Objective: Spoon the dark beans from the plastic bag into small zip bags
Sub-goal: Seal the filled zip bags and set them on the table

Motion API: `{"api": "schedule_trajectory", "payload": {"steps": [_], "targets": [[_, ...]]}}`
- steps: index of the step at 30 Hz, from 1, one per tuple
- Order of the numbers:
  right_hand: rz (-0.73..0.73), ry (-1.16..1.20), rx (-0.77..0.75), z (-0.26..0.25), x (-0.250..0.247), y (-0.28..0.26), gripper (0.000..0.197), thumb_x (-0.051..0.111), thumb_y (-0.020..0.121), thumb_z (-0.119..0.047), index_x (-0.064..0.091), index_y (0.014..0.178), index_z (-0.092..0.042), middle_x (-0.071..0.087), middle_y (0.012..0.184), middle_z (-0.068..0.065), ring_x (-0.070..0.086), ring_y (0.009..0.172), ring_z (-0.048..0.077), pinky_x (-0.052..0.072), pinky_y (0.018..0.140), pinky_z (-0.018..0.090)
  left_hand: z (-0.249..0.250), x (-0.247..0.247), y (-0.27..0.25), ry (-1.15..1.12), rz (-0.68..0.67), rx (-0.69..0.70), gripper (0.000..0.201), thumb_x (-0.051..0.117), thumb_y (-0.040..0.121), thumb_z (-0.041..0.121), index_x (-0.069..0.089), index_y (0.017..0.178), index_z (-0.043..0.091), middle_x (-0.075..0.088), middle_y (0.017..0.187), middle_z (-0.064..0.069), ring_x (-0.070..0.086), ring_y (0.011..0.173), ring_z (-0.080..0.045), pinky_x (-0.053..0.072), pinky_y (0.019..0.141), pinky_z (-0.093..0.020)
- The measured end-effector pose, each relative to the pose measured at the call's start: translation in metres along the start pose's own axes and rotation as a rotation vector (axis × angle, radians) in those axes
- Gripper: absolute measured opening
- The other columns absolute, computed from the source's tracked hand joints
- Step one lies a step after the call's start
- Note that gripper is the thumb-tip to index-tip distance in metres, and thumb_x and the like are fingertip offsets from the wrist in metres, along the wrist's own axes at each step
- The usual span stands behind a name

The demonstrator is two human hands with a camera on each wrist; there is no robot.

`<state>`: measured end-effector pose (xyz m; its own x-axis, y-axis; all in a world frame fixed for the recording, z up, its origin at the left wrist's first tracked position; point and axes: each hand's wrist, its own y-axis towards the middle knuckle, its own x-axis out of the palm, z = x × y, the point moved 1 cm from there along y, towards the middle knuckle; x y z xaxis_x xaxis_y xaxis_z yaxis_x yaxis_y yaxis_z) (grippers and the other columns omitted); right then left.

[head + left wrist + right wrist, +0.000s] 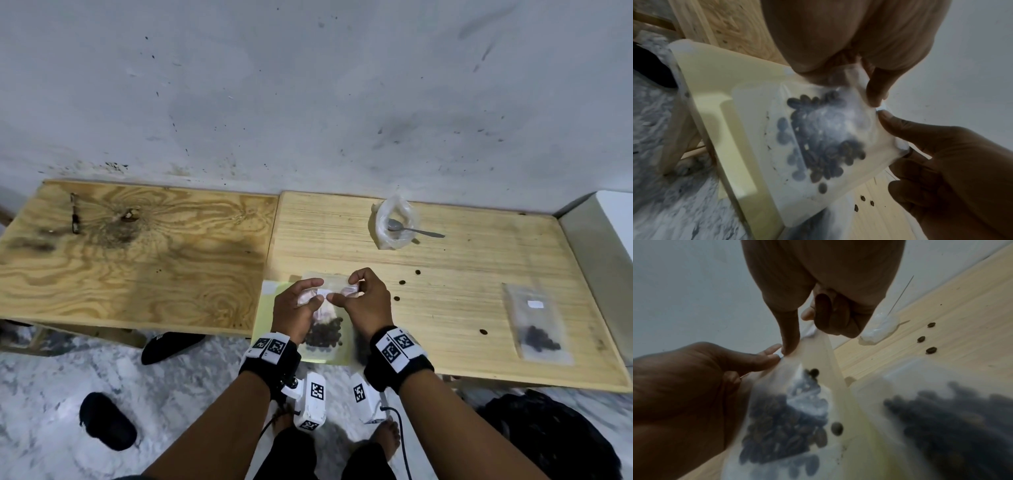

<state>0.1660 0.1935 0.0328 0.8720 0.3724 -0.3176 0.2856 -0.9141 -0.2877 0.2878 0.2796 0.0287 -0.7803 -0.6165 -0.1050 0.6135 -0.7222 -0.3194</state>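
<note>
Both hands are up over the near edge of the pale wooden table (479,301), working the top of a small zip bag (325,308) between them. The left hand (296,308) pinches the bag's upper edge between thumb and forefinger, and the right hand (366,301) pinches the same edge right beside it, thumb tips almost touching. The bag hangs down from that grip with a clump of dark beans (323,335) settled in its bottom half.

Directly under the held bag lies a pale yellow tray (267,308), at the table's near left corner. The right wrist view shows another bean-filled clear bag (953,418) lying just right of the held one, blurred and partly hidden behind the right wrist in the head view.

Beyond the hands, toward the wall (308,85), a crumpled plastic bag (394,222) sits on the table with a metal spoon (414,229) resting in it, handle pointing right. A few loose beans (402,282) are scattered on the wood between that bag and the right hand. Well to the right of the hands a filled zip bag (536,325) lies flat.

A plywood bench (130,257) adjoins the table on the left. On the floor below are dark sandals (171,344) and the person's bare feet (387,435).
</note>
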Motion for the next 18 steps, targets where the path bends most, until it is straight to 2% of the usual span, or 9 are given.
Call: {"api": "schedule_trajectory", "payload": {"steps": [2, 5, 8, 10, 12, 14, 15, 17, 18], "targets": [[-0.010, 0.043, -0.016, 0.002, -0.006, 0.000, 0.041, 0.089, 0.064, -0.019, 0.055, 0.086, -0.019, 0.055, 0.080, -0.005, 0.050, 0.069, 0.014, 0.043, 0.067, 0.030, 0.003, 0.004, 0.002, -0.013, -0.005, -0.011, 0.026, 0.069, 0.082, -0.003, 0.074, 0.101, 0.014, 0.071, 0.096, -0.002, 0.056, 0.052, 0.009, 0.041, 0.055, -0.005], [0.001, 0.077, -0.040, 0.012, -0.025, -0.004, 0.035, 0.086, 0.069, -0.021, 0.057, 0.086, -0.022, 0.063, 0.093, -0.007, 0.052, 0.068, 0.013, 0.046, 0.069, 0.031, 0.009, 0.016, 0.005, -0.080, -0.002, -0.074, 0.032, 0.068, 0.077, -0.007, 0.075, 0.101, 0.014, 0.071, 0.098, 0.001, 0.059, 0.065, 0.017, 0.045, 0.061, -0.003], [-0.015, 0.090, 0.023, 0.029, -0.059, -0.010, 0.024, 0.081, 0.074, -0.008, 0.061, 0.082, -0.018, 0.068, 0.095, -0.006, 0.059, 0.071, 0.015, 0.047, 0.066, 0.026, 0.014, 0.037, 0.007, -0.178, 0.003, -0.159, 0.035, 0.064, 0.076, -0.008, 0.075, 0.103, 0.011, 0.072, 0.103, -0.007, 0.063, 0.071, 0.005, 0.047, 0.063, -0.012], [-0.089, 0.058, 0.059, 0.043, -0.086, -0.015, 0.021, 0.080, 0.074, -0.003, 0.066, 0.081, -0.017, 0.069, 0.090, -0.006, 0.063, 0.083, 0.013, 0.049, 0.072, 0.024, 0.020, 0.063, 0.005, -0.208, -0.040, -0.192, 0.036, 0.063, 0.076, -0.008, 0.074, 0.106, 0.010, 0.072, 0.105, -0.010, 0.062, 0.080, -0.004, 0.045, 0.067, -0.017], [-0.134, 0.004, 0.073, 0.058, -0.114, -0.017, 0.023, 0.080, 0.072, -0.001, 0.069, 0.079, -0.020, 0.067, 0.083, -0.006, 0.061, 0.084, 0.013, 0.049, 0.077, 0.028, 0.025, 0.096, 0.001, -0.221, -0.105, -0.210, 0.039, 0.064, 0.074, -0.005, 0.073, 0.108, 0.012, 0.071, 0.104, -0.007, 0.062, 0.085, -0.010, 0.044, 0.070, -0.018], [-0.062, 0.009, 0.095, 0.071, -0.148, -0.015, 0.027, 0.080, 0.070, 0.001, 0.070, 0.076, -0.023, 0.066, 0.081, -0.005, 0.060, 0.083, 0.014, 0.049, 0.077, 0.031, 0.025, 0.133, -0.005, -0.210, -0.159, -0.206, 0.043, 0.068, 0.068, 0.002, 0.073, 0.107, 0.019, 0.071, 0.108, -0.001, 0.064, 0.089, -0.015, 0.050, 0.072, -0.019], [0.002, 0.027, 0.106, 0.077, -0.166, -0.013, 0.028, 0.080, 0.070, 0.002, 0.071, 0.076, -0.023, 0.067, 0.081, -0.005, 0.060, 0.084, 0.014, 0.050, 0.076, 0.032, 0.023, 0.152, -0.010, -0.197, -0.180, -0.207, 0.045, 0.069, 0.066, 0.004, 0.073, 0.106, 0.023, 0.069, 0.112, 0.001, 0.064, 0.094, -0.016, 0.053, 0.076, -0.022], [0.131, 0.059, 0.128, 0.089, -0.209, -0.009, 0.027, 0.080, 0.071, 0.002, 0.072, 0.078, -0.023, 0.067, 0.083, -0.004, 0.061, 0.085, 0.017, 0.051, 0.075, 0.033, 0.014, 0.194, -0.019, -0.184, -0.228, -0.236, 0.044, 0.070, 0.065, 0.003, 0.074, 0.102, 0.028, 0.065, 0.120, 0.001, 0.063, 0.107, -0.021, 0.052, 0.089, -0.035], [0.173, 0.061, 0.144, 0.094, -0.229, -0.006, 0.026, 0.080, 0.072, 0.002, 0.072, 0.080, -0.022, 0.067, 0.086, -0.002, 0.062, 0.086, 0.018, 0.051, 0.074, 0.032, 0.009, 0.213, -0.024, -0.169, -0.254, -0.251, 0.042, 0.070, 0.068, 0.000, 0.074, 0.100, 0.027, 0.064, 0.121, 0.000, 0.062, 0.110, -0.024, 0.051, 0.089, -0.037]]}}
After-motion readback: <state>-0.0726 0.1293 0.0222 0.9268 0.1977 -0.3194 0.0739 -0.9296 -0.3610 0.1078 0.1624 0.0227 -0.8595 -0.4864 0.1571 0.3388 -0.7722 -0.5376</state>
